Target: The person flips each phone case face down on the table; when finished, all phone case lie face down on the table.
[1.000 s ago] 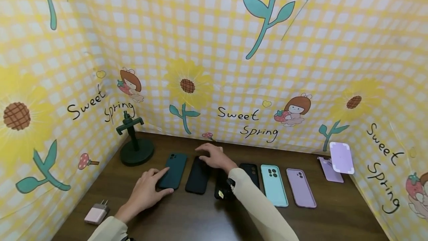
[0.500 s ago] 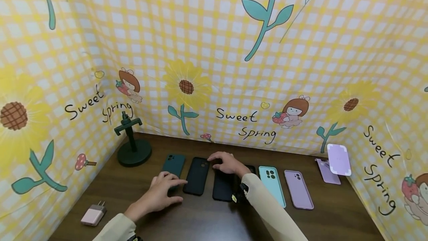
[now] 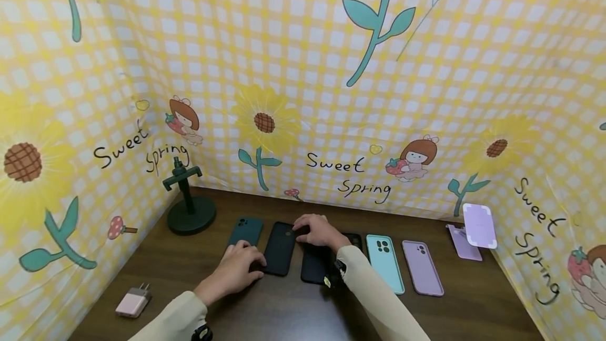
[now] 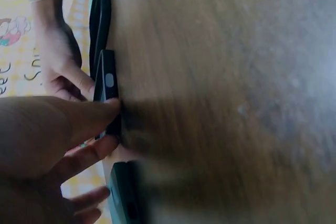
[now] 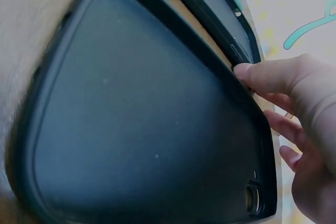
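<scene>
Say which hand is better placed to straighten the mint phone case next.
Right, probably. The right hand, at the far right corner of the leftmost black phone case, is closer to the mint phone case, and its sleeve runs beside it. The left hand, at the black case's near end, is farther.

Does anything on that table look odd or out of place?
No spill or damage shows. The pink charger, lying alone at the front left, seems slightly stray, away from the row of phone cases.
</scene>
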Demonstrator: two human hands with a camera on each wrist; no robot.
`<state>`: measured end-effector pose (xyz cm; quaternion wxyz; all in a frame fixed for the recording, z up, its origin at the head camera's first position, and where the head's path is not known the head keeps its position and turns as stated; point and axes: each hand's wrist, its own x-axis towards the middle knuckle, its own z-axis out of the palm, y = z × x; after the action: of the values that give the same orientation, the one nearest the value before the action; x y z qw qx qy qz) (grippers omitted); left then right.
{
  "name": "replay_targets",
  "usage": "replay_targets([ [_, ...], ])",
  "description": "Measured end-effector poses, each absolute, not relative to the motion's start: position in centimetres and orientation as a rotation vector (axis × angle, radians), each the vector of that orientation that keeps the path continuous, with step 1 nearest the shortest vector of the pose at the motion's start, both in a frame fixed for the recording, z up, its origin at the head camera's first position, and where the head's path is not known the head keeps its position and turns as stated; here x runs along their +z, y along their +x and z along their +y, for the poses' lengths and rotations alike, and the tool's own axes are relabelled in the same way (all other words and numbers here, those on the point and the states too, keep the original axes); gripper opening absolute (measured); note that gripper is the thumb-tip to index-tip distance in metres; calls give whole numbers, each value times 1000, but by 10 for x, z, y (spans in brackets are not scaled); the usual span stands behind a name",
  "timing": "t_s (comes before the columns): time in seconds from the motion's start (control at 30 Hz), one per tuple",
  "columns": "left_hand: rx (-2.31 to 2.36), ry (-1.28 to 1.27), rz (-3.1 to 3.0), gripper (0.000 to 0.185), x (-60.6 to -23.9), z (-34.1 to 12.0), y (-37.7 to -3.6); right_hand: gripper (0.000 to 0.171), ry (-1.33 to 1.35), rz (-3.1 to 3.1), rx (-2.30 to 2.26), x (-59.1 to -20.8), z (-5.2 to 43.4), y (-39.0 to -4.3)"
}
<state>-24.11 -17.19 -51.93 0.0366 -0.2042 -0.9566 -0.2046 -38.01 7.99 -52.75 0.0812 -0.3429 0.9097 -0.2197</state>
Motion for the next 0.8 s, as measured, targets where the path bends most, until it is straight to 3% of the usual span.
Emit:
replay_targets([
  [0.37,-434,-593,-2884,28,-524,-162,-245,16,-1048,2738,-635,-529,77,-378],
  [0.8,-492,-621,-2676,16,-527,-171,-235,23,-981,2571,-959,-527,87,-377],
])
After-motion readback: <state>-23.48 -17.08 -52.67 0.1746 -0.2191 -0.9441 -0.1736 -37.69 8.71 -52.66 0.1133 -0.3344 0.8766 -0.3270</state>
